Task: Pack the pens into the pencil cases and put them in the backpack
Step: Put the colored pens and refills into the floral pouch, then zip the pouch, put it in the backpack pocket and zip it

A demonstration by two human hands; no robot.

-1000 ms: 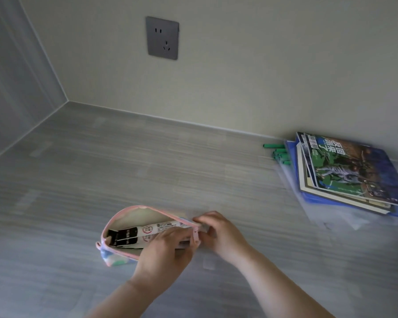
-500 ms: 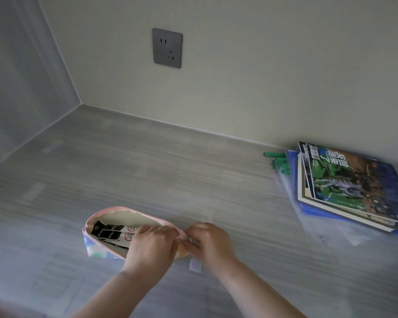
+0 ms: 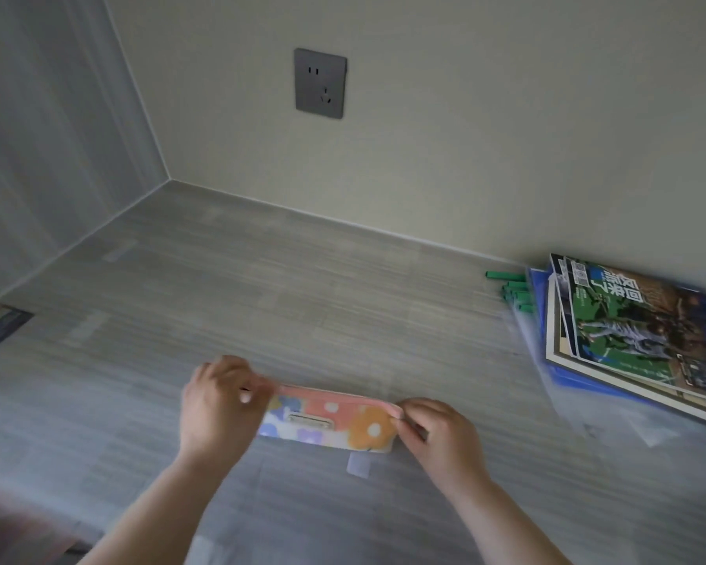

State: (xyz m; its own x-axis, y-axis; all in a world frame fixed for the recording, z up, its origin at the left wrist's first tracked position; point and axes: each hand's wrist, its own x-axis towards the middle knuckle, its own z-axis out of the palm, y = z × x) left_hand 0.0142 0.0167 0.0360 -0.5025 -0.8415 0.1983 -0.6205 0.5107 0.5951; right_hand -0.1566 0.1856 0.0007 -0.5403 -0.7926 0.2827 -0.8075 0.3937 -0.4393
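Your left hand (image 3: pixel 217 405) and right hand (image 3: pixel 439 436) now pinch opposite ends of the pencil case (image 3: pixel 329 422), closed where it gaped open before.

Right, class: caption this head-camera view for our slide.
Left hand and right hand pinch opposite ends of a floral pencil case on a desk.
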